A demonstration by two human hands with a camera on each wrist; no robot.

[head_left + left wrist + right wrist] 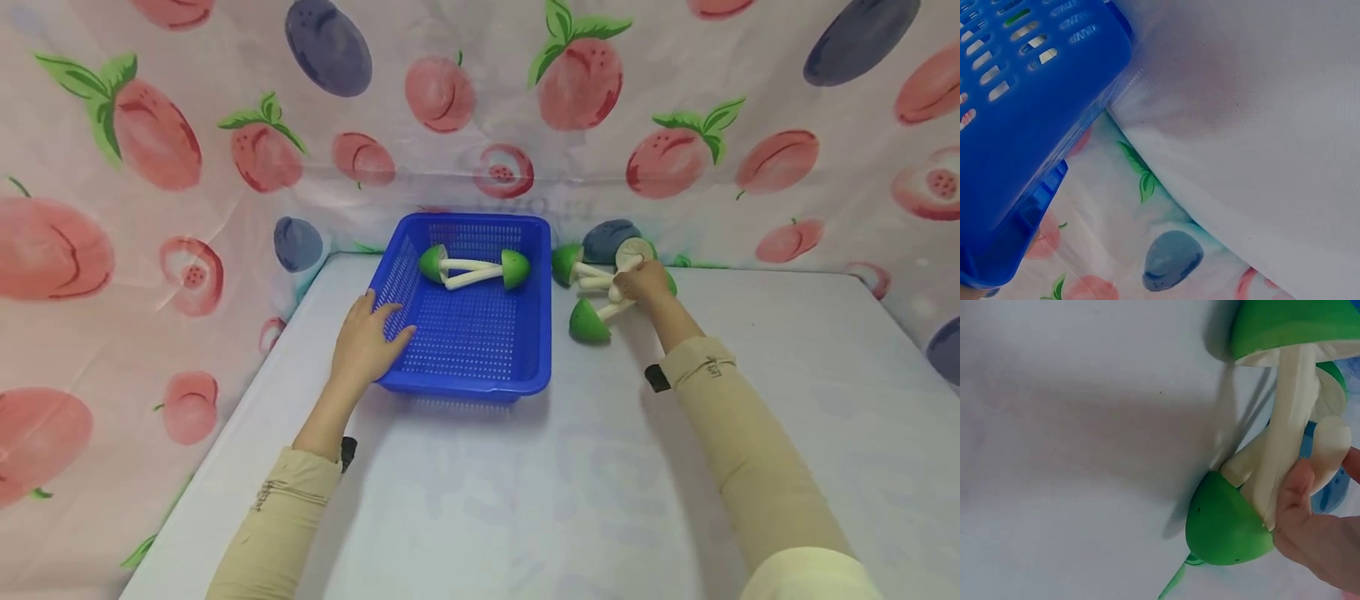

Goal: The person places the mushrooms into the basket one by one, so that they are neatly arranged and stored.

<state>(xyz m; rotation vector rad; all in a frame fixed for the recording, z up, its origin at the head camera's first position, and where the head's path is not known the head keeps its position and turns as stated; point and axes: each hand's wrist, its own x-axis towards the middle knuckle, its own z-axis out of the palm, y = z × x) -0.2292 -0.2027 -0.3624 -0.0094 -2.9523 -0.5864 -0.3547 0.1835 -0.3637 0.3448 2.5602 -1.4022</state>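
My left hand (366,340) rests at the left rim of a blue plastic basket (536,333), fingers spread over the edge. Inside the basket, near its back, lie two model mushrooms with green caps and white stems, one cap (514,269) to the right, the other cap (432,264) to the left. Right of the basket, several more such mushrooms lie in a pile, including a front one (589,322). Over this pile my right hand (643,282) pinches the white stem (1330,447) of one mushroom between thumb and fingers. That mushroom's pale cap underside (633,252) faces up.
The white table (600,483) carries the basket and the pile. A fruit-print cloth (465,100) hangs behind the table and along its left side, close to the back of the basket and the pile.
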